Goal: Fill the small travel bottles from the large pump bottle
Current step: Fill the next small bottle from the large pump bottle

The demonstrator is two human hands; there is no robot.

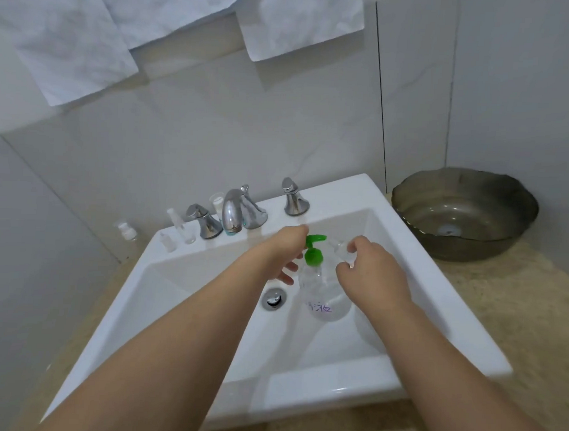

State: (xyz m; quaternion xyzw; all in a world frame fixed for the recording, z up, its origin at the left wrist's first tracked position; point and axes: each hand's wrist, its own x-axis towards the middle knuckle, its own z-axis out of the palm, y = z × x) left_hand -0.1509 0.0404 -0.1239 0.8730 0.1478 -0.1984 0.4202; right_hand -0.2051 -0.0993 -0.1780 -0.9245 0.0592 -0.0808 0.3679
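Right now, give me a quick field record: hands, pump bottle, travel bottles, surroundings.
left hand: on the green pump head, fingers beside the neck
right hand: holds a small clear bottle at the spout
pump bottle: clear, standing inside the sink
spare small bottles: on the sink ledge, left of the faucet
right counter: dark bowl

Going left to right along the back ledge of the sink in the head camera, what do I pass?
White-capped small bottle → small clear bottles → left tap handle → faucet spout → right tap handle → dark bowl on the counter beyond the sink.
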